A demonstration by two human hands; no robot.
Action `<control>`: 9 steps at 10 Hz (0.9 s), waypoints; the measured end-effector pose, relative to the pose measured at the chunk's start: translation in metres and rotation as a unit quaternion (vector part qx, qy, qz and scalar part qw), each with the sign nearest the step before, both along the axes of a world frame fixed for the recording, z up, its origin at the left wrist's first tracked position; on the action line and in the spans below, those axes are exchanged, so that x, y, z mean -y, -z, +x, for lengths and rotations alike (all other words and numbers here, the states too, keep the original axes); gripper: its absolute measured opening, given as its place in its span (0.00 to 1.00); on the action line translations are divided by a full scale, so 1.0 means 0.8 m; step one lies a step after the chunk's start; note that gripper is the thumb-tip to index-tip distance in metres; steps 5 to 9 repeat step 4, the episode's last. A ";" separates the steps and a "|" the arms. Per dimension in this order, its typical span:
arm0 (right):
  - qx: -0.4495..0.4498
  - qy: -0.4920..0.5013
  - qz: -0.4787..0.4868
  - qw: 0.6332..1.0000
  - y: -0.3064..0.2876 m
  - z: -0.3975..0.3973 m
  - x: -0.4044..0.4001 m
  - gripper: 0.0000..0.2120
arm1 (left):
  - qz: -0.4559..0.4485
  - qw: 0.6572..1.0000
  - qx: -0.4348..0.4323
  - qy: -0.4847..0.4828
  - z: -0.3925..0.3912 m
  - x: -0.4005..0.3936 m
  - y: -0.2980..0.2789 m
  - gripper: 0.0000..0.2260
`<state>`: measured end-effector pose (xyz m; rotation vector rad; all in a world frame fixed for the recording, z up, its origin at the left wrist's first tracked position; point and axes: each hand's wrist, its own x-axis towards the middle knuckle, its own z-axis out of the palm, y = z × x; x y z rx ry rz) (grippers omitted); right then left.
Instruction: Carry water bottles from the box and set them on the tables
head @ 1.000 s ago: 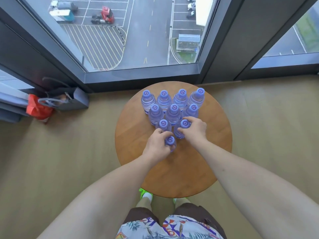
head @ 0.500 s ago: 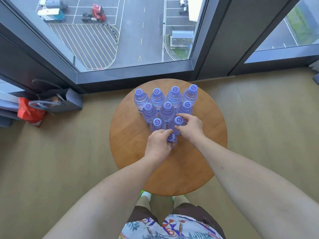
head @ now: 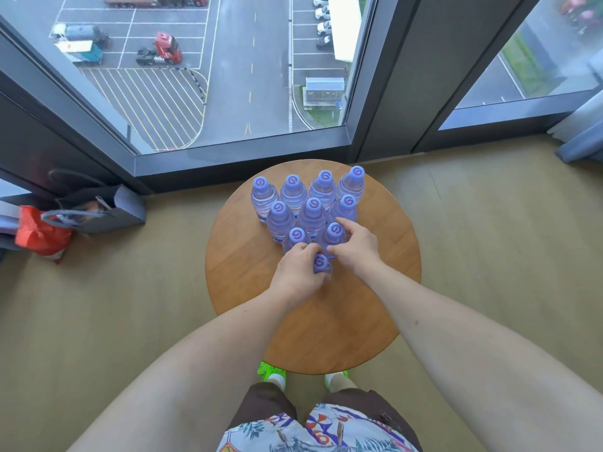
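Note:
Several clear water bottles with purple caps [head: 313,207] stand upright in a triangle on a round wooden table [head: 375,305]. My left hand [head: 297,275] is wrapped around the nearest bottle [head: 321,262] at the triangle's tip; only its cap shows. My right hand [head: 357,247] grips the bottle [head: 334,231] just behind it on the right, fingers curled around its neck. The box is out of view.
Large windows with dark frames [head: 241,158] stand just behind the table. A dark bag [head: 107,207] and a red bag [head: 39,234] lie on the floor at the left. Beige floor [head: 489,256] surrounds the table. My feet [head: 272,375] are under its near edge.
Both hands stay on the same two front bottles. My right hand's fingers have shifted slightly around its bottle. The view has drifted a little.

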<state>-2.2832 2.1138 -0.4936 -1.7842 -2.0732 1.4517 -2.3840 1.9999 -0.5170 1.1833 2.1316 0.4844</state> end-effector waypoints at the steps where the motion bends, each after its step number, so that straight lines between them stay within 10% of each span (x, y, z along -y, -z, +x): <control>1: -0.003 0.015 0.013 1.000 -0.014 0.002 0.018 0.35 | 0.015 1.000 -0.007 -0.001 -0.008 0.007 -0.004 0.22; 9: 0.000 0.005 0.057 0.998 -0.079 0.001 0.061 0.36 | 0.051 0.995 -0.080 0.017 -0.060 0.015 -0.091 0.21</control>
